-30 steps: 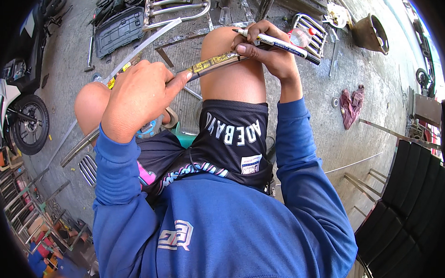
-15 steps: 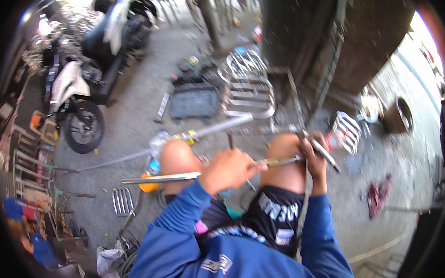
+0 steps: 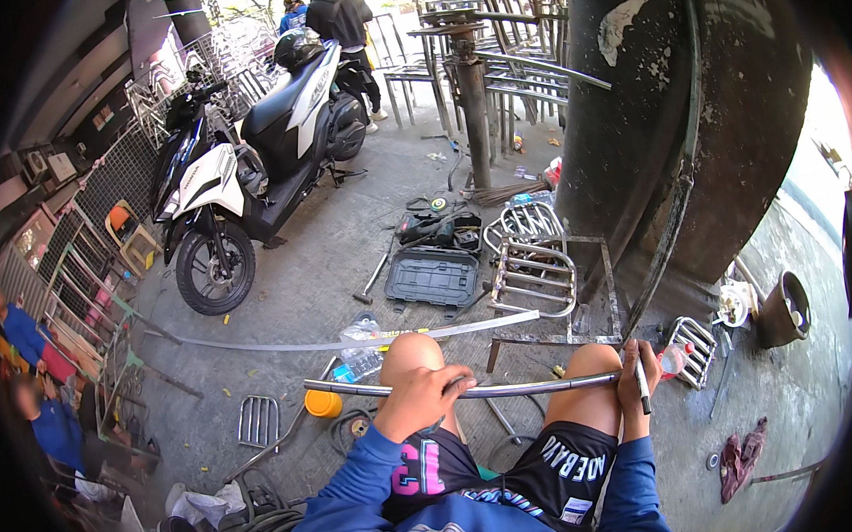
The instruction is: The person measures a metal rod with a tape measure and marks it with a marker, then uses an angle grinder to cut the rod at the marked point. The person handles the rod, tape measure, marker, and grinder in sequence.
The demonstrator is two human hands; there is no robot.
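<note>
A long, slim, shiny metal tube [image 3: 533,388] lies crosswise above my knees. My left hand [image 3: 419,399] is closed around it left of the middle, and a small dark thing shows at its fingertips, too small to name. At the tube's right end, by my right knee, my right hand [image 3: 633,395] is closed on it. A short silver rod [image 3: 642,388] sticks out between the right fingers; whether it joins the tube I cannot tell. A long weathered pole [image 3: 673,210] slants down from the upper right to that hand.
Beyond my knees lie a flat metal bar [image 3: 354,344], a grey tool case [image 3: 433,277], a hammer [image 3: 372,279] and barred metal racks [image 3: 534,279]. A scooter [image 3: 263,168] stands at the far left. Near my left are an orange tub [image 3: 324,403] and coiled hoses [image 3: 271,525].
My view has tilted up, so the floor items and my hands sit lower and further right. The tube now shows as one silver length between both hands; its right part looked yellowish before.
</note>
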